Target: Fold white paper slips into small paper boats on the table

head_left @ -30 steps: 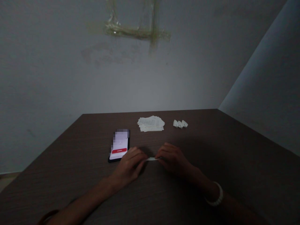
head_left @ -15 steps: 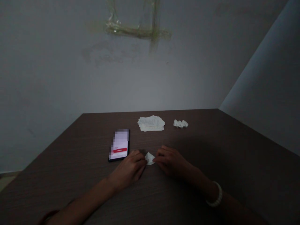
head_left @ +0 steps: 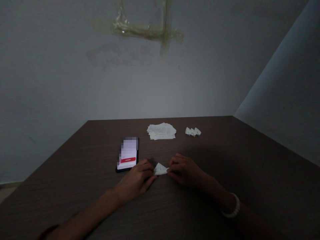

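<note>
Between my two hands is a small folded piece of paper [head_left: 160, 169], white with faint print and peaked like a triangle. My left hand [head_left: 141, 176] pinches its left edge, with the fingers closed and the thumb low on the table. The right corner of the paper is pinched in the fingertips of my right hand [head_left: 183, 170], whose wrist wears a pale bracelet. Both hands rest close to the brown table [head_left: 160, 213]. Where the fingertips cover the paper, its ends are hidden.
A phone [head_left: 128, 156] with a lit screen lies just beyond my left hand. Farther back is a fanned stack of printed paper slips [head_left: 162, 131]. To its right sit several small folded papers [head_left: 193, 131]. A wall [head_left: 160, 93] rises behind the table.
The paper first showed as a thin flat strip, then as a raised triangle. Now its peak sits nearer my left hand, and my right hand has shifted slightly right.
</note>
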The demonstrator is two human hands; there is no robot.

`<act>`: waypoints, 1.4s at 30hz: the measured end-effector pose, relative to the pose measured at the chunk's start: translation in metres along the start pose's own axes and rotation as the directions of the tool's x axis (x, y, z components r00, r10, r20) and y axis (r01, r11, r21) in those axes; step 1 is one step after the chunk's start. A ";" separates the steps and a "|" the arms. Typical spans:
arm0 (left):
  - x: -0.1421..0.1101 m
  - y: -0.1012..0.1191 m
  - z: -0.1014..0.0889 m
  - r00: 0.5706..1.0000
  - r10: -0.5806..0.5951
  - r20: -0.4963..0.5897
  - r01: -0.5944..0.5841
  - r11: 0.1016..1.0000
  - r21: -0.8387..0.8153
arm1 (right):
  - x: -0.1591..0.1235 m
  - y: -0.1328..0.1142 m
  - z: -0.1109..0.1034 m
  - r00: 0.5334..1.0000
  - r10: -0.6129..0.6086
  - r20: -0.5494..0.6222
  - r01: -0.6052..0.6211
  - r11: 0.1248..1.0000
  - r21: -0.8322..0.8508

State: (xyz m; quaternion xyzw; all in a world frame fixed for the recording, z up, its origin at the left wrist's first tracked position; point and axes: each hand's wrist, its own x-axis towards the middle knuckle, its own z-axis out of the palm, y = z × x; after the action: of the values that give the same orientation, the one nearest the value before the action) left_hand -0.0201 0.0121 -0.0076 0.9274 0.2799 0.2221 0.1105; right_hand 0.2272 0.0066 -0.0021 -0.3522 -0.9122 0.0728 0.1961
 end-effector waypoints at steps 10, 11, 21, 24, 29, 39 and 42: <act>0.005 0.008 0.000 0.994 -0.081 -0.069 0.073 0.991 -0.113 | 0.003 -0.001 0.008 0.997 0.071 -0.029 -0.069 0.996 0.062; 0.006 0.006 0.002 0.994 -0.082 -0.076 0.073 0.990 -0.121 | 0.004 -0.001 0.008 0.996 0.083 -0.037 -0.080 0.994 0.069; 0.008 0.003 0.007 0.992 -0.100 -0.073 0.092 0.989 -0.115 | 0.007 -0.006 0.011 0.984 0.162 -0.074 -0.157 0.985 0.078; 0.010 0.002 0.007 0.992 -0.113 -0.058 0.108 0.990 -0.090 | 0.008 -0.007 0.011 0.981 0.180 -0.065 -0.176 0.982 0.067; 0.011 0.000 0.010 0.990 -0.134 -0.043 0.132 0.990 -0.039 | 0.011 -0.007 0.011 0.982 0.187 -0.036 -0.186 0.982 0.037; 0.013 0.002 0.010 0.987 -0.153 -0.045 0.151 0.987 -0.048 | 0.014 -0.007 0.010 0.983 0.186 -0.009 -0.186 0.983 -0.006; 0.012 0.001 0.010 0.985 -0.163 -0.048 0.161 0.986 -0.047 | 0.014 -0.008 0.011 0.983 0.185 -0.011 -0.185 0.983 -0.016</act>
State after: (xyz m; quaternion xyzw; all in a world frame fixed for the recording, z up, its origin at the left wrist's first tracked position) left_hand -0.0056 0.0174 -0.0121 0.8930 0.3523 0.2421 0.1406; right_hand 0.2090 0.0103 -0.0058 -0.4373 -0.8753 0.0813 0.1898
